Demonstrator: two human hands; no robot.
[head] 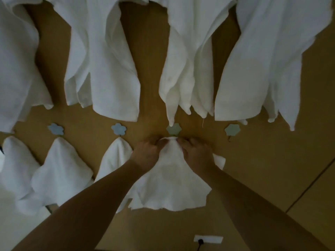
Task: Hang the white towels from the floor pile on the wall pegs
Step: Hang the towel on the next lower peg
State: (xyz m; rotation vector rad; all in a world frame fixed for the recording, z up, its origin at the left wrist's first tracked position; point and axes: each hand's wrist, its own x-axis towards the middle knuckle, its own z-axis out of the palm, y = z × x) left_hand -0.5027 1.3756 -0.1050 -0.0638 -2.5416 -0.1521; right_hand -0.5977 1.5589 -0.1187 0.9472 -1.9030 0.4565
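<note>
- White towel (170, 180) is bunched at its top between both hands, right under the flower-shaped peg (174, 129), with the rest fanning out below the grip against the tan wall (262, 160)
- left hand (147, 153) is clamped on the cloth on one side of the bunched tip, right hand (196, 152) is clamped on the other; fingertips of both sit almost touching the peg's lower edge
- so my read: this is the hooking step, cloth at the peg but I can't tell if it's actually caught on the hook yet, the hook itself is hidden behind the fabric and fingers
- next move probably needs the tip pushed up and over the hook, then both hands easing off together to see if it holds
- just outside the right hand there's a bare peg (232, 129) with its little hook showing, so that looks like the next free spot
- outside the left hand, a hung towel (112, 160) sits close enough that the left wrist overlaps it, and another towel (61, 171) hangs further out
- above the grip a longer towel (179, 78) dangles with its pointed corner touching the peg, which could get pinched in or nudged
- below the arms there's a wall socket (208, 239) with a plug in it, well clear
- floor pile isn't in view, so no idea how many are left
</note>
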